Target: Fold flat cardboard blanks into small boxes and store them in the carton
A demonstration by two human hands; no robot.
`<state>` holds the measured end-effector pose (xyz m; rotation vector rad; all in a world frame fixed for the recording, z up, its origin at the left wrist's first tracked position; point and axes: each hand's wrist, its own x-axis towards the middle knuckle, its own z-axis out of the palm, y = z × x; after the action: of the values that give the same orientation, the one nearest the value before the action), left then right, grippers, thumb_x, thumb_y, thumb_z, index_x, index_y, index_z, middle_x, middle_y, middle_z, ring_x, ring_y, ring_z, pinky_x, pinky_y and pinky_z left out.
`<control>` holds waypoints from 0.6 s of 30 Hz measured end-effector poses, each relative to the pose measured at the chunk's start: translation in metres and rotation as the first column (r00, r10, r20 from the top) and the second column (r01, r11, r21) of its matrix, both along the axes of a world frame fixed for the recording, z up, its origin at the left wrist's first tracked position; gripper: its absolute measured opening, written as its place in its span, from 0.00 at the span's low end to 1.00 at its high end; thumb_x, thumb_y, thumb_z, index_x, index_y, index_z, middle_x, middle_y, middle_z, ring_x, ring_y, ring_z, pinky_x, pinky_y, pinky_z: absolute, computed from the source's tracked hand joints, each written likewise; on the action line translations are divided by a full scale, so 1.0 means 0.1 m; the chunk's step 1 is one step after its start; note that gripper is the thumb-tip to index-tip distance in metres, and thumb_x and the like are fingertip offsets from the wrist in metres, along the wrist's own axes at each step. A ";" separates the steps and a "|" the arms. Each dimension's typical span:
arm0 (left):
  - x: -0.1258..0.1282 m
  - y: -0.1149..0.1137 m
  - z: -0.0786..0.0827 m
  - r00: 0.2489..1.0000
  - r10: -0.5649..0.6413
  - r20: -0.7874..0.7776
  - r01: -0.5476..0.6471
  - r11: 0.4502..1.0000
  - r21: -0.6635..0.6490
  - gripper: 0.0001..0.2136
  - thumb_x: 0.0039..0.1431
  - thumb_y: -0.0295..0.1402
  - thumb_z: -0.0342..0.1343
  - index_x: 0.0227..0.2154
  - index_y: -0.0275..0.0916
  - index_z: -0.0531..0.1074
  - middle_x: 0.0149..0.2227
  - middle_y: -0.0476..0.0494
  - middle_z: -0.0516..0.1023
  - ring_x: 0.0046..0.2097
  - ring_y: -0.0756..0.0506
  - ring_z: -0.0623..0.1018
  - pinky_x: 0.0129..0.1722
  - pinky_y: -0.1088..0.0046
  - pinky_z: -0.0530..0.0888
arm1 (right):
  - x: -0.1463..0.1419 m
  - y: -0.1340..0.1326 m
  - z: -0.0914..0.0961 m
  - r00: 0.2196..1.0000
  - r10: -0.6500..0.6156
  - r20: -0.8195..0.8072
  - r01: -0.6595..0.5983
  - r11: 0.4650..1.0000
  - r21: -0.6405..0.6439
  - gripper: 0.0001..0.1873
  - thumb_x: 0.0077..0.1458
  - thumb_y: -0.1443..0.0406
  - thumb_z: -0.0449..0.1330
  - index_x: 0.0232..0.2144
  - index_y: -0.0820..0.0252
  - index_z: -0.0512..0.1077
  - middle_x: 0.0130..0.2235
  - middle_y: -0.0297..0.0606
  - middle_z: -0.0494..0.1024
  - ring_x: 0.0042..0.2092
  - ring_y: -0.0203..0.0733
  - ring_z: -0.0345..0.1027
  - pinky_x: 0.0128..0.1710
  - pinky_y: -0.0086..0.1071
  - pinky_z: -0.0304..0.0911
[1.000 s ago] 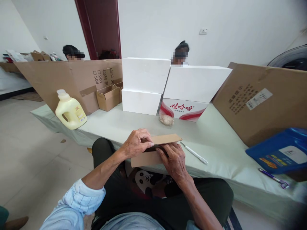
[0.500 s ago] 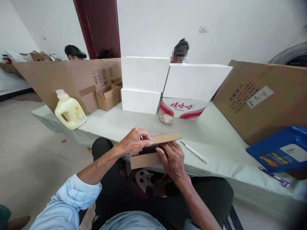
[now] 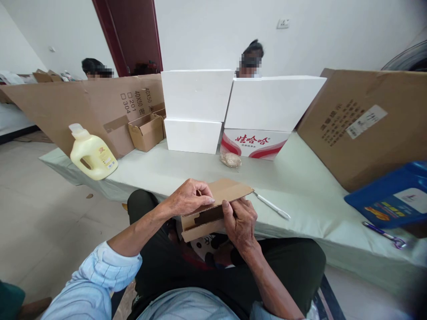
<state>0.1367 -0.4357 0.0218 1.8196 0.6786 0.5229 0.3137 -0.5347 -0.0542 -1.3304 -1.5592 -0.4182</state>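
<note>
Over the lap we hold the small cardboard box in both hands, with the table edge just behind it. The left hand curls over the half-raised lid flap, fingertips pressing down. The right hand wraps the box's right end, thumb on the front wall, apparently to steady it against that pressure. Just right of the box lies a white pen; beyond it are a wrapped bundle, then stacked white foam boxes; far left stands a yellow jug.
</note>
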 end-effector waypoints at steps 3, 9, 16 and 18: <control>0.02 0.07 -0.02 1.000 -0.002 0.010 0.002 1.000 0.013 0.10 0.53 0.39 0.65 0.27 0.36 0.78 0.27 0.49 0.78 0.29 0.51 0.72 0.30 0.76 0.66 | 0.01 -0.02 0.00 1.000 -0.007 -0.001 0.007 1.000 0.005 0.21 0.74 0.66 0.55 0.26 0.53 0.60 0.25 0.32 0.71 0.30 0.42 0.60 0.35 0.38 0.52; 0.06 0.25 -0.05 0.998 0.000 0.059 0.005 0.995 -0.096 0.12 0.51 0.41 0.67 0.25 0.35 0.78 0.24 0.51 0.74 0.27 0.53 0.69 0.29 0.77 0.66 | 0.02 -0.05 -0.03 1.000 -0.008 -0.028 0.008 1.000 0.001 0.21 0.73 0.67 0.56 0.25 0.53 0.58 0.24 0.31 0.67 0.28 0.40 0.59 0.34 0.38 0.52; 0.24 0.73 -0.17 0.992 0.041 0.117 -0.016 0.978 -0.208 0.17 0.46 0.45 0.73 0.27 0.35 0.79 0.28 0.47 0.78 0.32 0.50 0.77 0.34 0.74 0.78 | 0.03 -0.10 -0.08 0.997 -0.006 -0.073 0.007 1.000 0.017 0.19 0.70 0.70 0.56 0.26 0.53 0.59 0.24 0.31 0.67 0.28 0.40 0.59 0.34 0.38 0.52; 0.36 0.96 -0.23 0.991 0.063 0.120 -0.042 0.985 -0.166 0.18 0.46 0.46 0.73 0.28 0.35 0.79 0.28 0.46 0.79 0.32 0.49 0.77 0.33 0.74 0.78 | 0.04 -0.12 -0.09 0.996 0.009 -0.088 -0.006 1.000 0.030 0.17 0.69 0.71 0.56 0.27 0.54 0.61 0.25 0.31 0.67 0.29 0.40 0.60 0.35 0.38 0.53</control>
<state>0.1724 -0.3397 -0.0015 1.6056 0.6660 0.5938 0.3179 -0.5469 -0.0636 -1.3029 -1.4795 -0.3721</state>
